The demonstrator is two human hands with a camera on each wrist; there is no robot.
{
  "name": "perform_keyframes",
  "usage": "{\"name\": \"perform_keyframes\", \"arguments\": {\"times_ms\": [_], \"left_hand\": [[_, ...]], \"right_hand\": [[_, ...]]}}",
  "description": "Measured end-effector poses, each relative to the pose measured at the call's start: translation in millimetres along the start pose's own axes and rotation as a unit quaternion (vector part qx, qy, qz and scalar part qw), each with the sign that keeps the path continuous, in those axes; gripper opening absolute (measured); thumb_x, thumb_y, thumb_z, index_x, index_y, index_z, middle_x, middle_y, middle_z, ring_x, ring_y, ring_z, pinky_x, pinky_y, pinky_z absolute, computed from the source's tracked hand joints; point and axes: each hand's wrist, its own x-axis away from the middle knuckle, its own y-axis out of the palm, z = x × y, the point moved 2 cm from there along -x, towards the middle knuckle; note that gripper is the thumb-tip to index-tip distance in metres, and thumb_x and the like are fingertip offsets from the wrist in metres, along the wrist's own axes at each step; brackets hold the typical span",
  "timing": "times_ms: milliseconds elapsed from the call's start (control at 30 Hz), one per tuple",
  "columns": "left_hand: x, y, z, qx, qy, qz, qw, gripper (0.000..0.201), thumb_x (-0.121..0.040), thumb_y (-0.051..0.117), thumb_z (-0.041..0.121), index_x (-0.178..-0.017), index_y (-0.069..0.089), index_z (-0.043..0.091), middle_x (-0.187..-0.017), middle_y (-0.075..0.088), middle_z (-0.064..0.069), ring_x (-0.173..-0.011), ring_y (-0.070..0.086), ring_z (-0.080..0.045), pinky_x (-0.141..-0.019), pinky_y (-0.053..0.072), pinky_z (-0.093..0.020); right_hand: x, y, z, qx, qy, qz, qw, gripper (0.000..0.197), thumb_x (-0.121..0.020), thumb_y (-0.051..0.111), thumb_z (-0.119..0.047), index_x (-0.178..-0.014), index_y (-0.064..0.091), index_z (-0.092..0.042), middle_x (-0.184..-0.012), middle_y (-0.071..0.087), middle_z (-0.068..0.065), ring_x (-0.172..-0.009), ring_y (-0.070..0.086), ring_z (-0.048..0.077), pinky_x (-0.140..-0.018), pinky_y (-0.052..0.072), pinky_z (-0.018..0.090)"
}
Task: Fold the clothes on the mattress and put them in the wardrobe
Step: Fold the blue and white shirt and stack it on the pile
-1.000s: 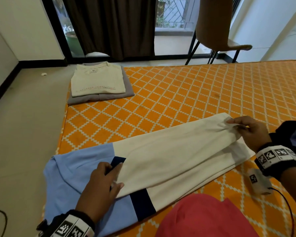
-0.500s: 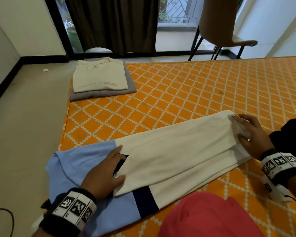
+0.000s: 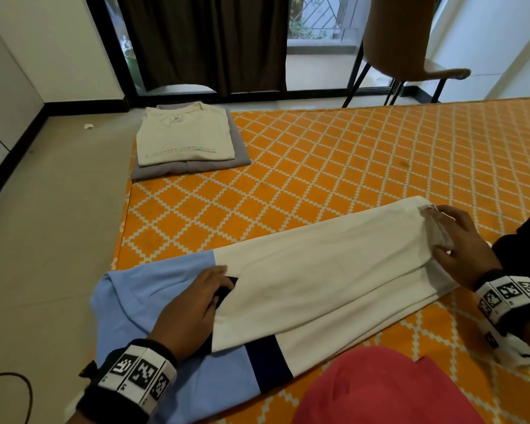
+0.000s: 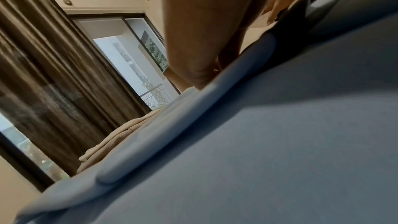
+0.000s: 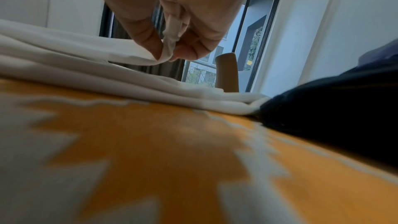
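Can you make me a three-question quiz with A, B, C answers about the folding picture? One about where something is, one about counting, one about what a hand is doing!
1. Where is the folded pile?
A. far left corner of the mattress
B. on the chair
C. on the floor

2. How many garments are in it?
A. one
B. two
C. four

3. What is the right hand doing?
A. resting flat
B. pointing
C. pinching white fabric

Answers:
A, the folded pile sits at the corner of the mattress.
B, cream lies over grey.
C, the right hand pinches the hem of the white and blue shirt.
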Motion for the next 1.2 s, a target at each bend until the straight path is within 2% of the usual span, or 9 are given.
{"name": "perform_keyframes", "arguments": {"times_ms": [133,267,433,567,700,833,933,1033,1200], "left_hand": [[-3,5,7,-0.079,0.005,-0.022,0.997,0.022,-0.099,0.036,0.029,-0.115,0.051,0.032,-0.134,0.037,0.027,-0.098,0.056,-0.007,-0.068,0.051,-0.038],[-2,5,3,-0.037,-0.014,0.012,0.999,0.023,-0.098,0.048,0.014,-0.113,0.051,0.03,-0.117,0.043,0.02,-0.084,0.056,-0.009,-0.067,0.05,-0.04],[-4,-9,-7,0.107,-0.046,0.091,0.989,0.027,-0.091,0.064,0.008,-0.107,0.058,0.029,-0.111,0.051,0.015,-0.091,0.055,0.003,-0.076,0.046,-0.013],[-4,-16,-15,0.135,-0.118,0.126,0.976,0.023,-0.09,0.066,0.013,-0.111,0.059,0.021,-0.117,0.053,0.004,-0.086,0.061,-0.011,-0.077,0.056,-0.04],[0,-12,-1,0.067,-0.067,0.103,0.99,0.029,-0.093,0.063,0.017,-0.118,0.053,0.028,-0.12,0.049,0.012,-0.087,0.059,-0.013,-0.075,0.053,-0.039],[0,-2,11,-0.113,-0.033,-0.003,0.993,0.048,-0.098,0.051,0.038,-0.143,0.039,0.03,-0.145,0.031,0.017,-0.121,0.044,-0.009,-0.08,0.051,-0.03],[-1,2,18,-0.179,-0.021,-0.051,0.982,0.06,-0.098,0.046,0.047,-0.151,0.02,0.034,-0.154,0.016,0.019,-0.13,0.032,-0.014,-0.08,0.046,-0.027],[-1,4,19,-0.158,0.007,-0.051,0.986,0.047,-0.099,0.049,0.037,-0.143,0.03,0.038,-0.156,0.015,0.022,-0.128,0.036,-0.014,-0.08,0.048,-0.029],[-3,6,14,-0.087,0.029,-0.032,0.995,0.039,-0.096,0.057,0.022,-0.135,0.049,0.026,-0.141,0.038,0.017,-0.122,0.047,-0.009,-0.088,0.046,-0.026]], "right_hand": [[-4,10,12,0.015,0.055,-0.055,0.997,0.079,-0.082,0.068,0.001,-0.15,0.03,-0.013,-0.153,0.021,0.002,-0.117,0.047,0.041,-0.065,0.054,0.05],[-9,21,17,0.021,0.066,-0.091,0.993,0.076,-0.083,0.06,0.003,-0.151,0.029,-0.012,-0.153,0.019,0.001,-0.107,0.052,0.044,-0.062,0.054,0.051],[-7,23,14,0.041,0.066,-0.106,0.991,0.075,-0.085,0.055,0.001,-0.152,0.025,-0.014,-0.154,0.017,0.005,-0.096,0.054,0.038,-0.054,0.051,0.044],[-7,25,8,0.068,0.063,-0.116,0.989,0.076,-0.085,0.053,0.0,-0.153,0.024,-0.018,-0.153,0.014,0.0,-0.071,0.051,0.03,-0.047,0.047,0.038],[-5,27,8,0.064,0.066,-0.108,0.99,0.081,-0.083,0.054,0.002,-0.153,0.02,-0.023,-0.153,0.011,-0.008,-0.056,0.049,0.025,-0.042,0.039,0.032],[-6,25,19,0.011,0.108,-0.087,0.99,0.076,-0.088,0.056,-0.002,-0.154,0.019,-0.015,-0.154,0.01,-0.007,-0.087,0.058,0.044,-0.059,0.052,0.045],[-5,25,23,-0.003,0.124,-0.084,0.989,0.073,-0.091,0.057,-0.004,-0.153,0.021,-0.01,-0.155,0.012,0.002,-0.103,0.052,0.051,-0.073,0.052,0.049],[-6,27,22,-0.005,0.121,-0.084,0.989,0.073,-0.09,0.058,-0.004,-0.153,0.021,-0.011,-0.155,0.014,0.003,-0.096,0.055,0.048,-0.067,0.051,0.045],[-7,29,21,-0.004,0.108,-0.09,0.99,0.076,-0.088,0.059,-0.003,-0.153,0.021,-0.01,-0.155,0.014,0.007,-0.081,0.057,0.036,-0.057,0.046,0.036]]}}
